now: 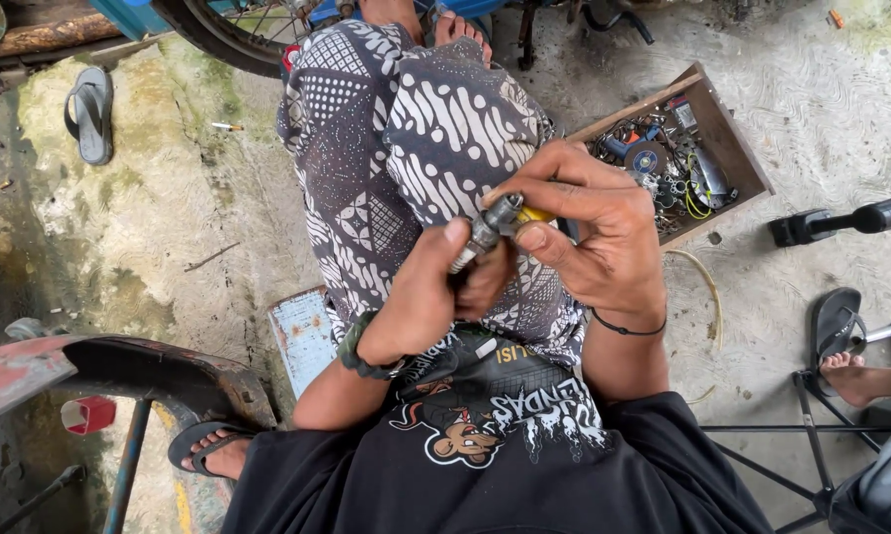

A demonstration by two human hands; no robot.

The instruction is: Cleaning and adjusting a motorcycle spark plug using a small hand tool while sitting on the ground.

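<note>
A rough concrete floor [188,198], stained with green patches and lit by flat daylight, is seen throughout. A grey sandal [91,114] is left at the upper left near a wheel [238,35], and an open wooden box [678,148] crowded with small metal parts is set at the upper right. A rusty red mudguard [99,371] is seen at the lower left, a pale blue board [302,336] lies beside it, and a black metal frame [811,435] is placed at the lower right.
</note>
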